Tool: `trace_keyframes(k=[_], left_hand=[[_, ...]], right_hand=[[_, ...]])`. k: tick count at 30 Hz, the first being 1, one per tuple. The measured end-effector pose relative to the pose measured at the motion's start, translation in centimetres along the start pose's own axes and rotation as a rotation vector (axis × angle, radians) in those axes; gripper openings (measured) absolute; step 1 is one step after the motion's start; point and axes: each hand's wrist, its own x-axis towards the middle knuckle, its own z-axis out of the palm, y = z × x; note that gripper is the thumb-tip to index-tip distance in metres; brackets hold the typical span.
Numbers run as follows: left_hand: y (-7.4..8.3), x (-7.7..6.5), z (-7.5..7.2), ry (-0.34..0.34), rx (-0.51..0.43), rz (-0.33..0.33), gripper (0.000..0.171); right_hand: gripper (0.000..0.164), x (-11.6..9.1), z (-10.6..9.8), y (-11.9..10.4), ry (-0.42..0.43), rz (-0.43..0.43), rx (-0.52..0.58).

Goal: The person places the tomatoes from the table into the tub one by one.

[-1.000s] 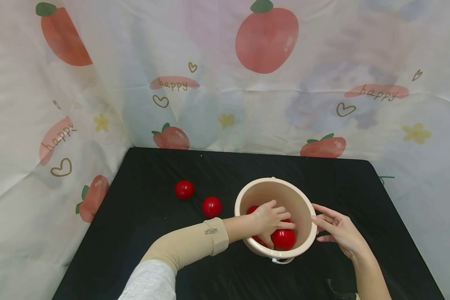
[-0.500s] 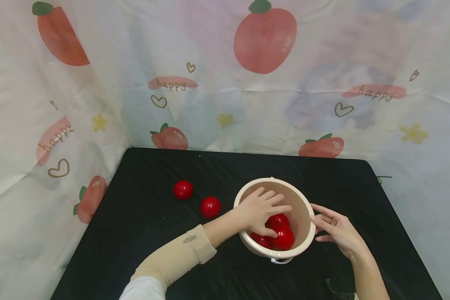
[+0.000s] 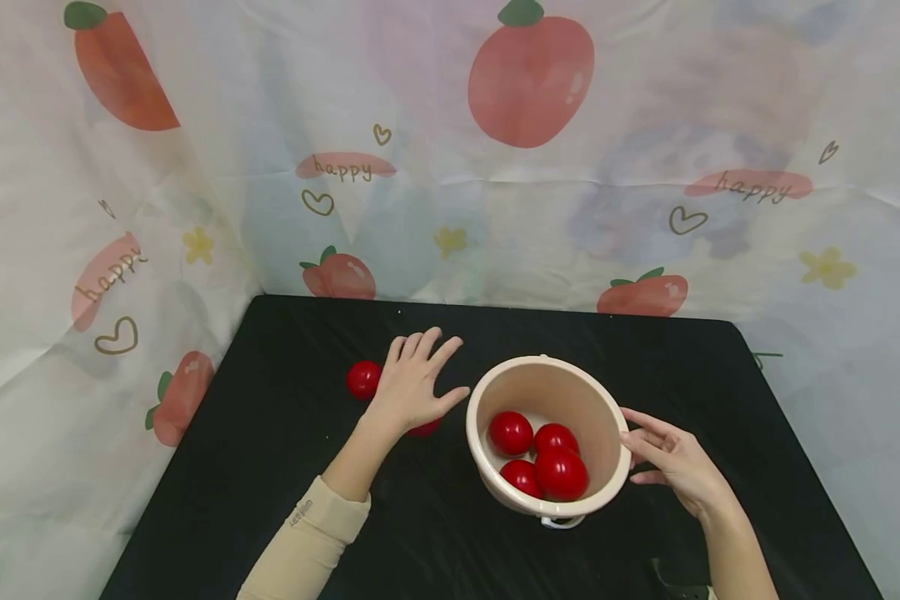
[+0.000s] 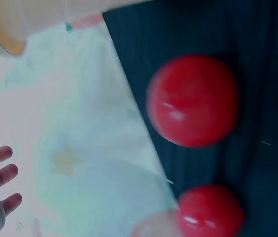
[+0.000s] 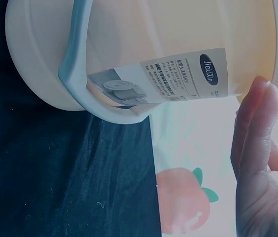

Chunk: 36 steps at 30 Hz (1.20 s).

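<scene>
A cream bucket [image 3: 487, 475] with a pale handle [image 5: 114, 116] holds several shiny red balls [image 3: 511, 433]. At its right side, my right hand [image 3: 675, 458] holds the rim between thumb and fingertips; the right wrist view shows thumb [image 5: 264, 118] and fingers right at the lip. My left hand [image 3: 412, 383] is left of the bucket, fingers spread and nothing in them. It partly covers two red balls on the table: one ball [image 3: 363, 379] at its left, and another ball [image 3: 424, 428] mostly hidden beneath it. Both balls show fully or nearly so in the left wrist view.
A black cloth covers the table [image 3: 570, 329]. Behind it and on the left hangs a pale curtain [image 3: 435, 100] printed with fruit, hearts and flowers. A dark strap-like thing [image 3: 678, 587] lies by my right forearm at the front.
My left hand has come up out of the bucket and moved left over the loose balls, with its fingers spread. The right hand and bucket have stayed in place.
</scene>
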Motion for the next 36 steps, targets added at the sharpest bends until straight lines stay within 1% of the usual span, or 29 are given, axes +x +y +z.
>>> trace_keyframes(k=[3, 7, 10, 14, 17, 21, 28, 30, 36], left_hand=[[-1.3, -1.2, 1.2, -0.033, -0.025, -0.068, 0.067], [-2.6, -2.7, 3.3, -0.104, 0.003, -0.12, 0.07], [-3.1, -3.7, 5.0, -0.151, 0.016, -0.145, 0.072], [-3.6, -4.6, 6.9, -0.196, 0.031, -0.161, 0.075], [-3.7, -5.1, 8.0, -0.223, 0.049, -0.165, 0.078], [-3.6, -5.5, 8.9, -0.241, 0.055, -0.176, 0.08], [-3.3, -5.4, 9.9, -0.254, 0.092, -0.191, 0.085], [-3.2, -5.4, 10.3, -0.249, 0.099, -0.193, 0.087], [-3.3, -5.4, 10.9, -0.192, 0.093, -0.197, 0.086]], right_hand=[[0.065, 0.0, 0.0, 0.1, 0.001, -0.001, -0.003], [0.065, 0.1, 0.0, 0.1, 0.005, 0.001, -0.009], [0.064, 0.1, 0.0, 0.1, 0.005, 0.0, -0.01], [0.065, 0.1, 0.1, 0.1, 0.003, 0.002, -0.007], [0.065, 0.1, 0.1, 0.1, 0.003, 0.003, -0.005], [0.064, 0.1, 0.1, 0.1, 0.002, 0.001, -0.003], [0.064, 0.1, 0.0, 0.2, 0.004, -0.003, -0.005], [0.064, 0.1, 0.1, 0.1, 0.004, -0.004, -0.005], [0.064, 0.0, 0.1, 0.0, 0.003, -0.006, -0.004]])
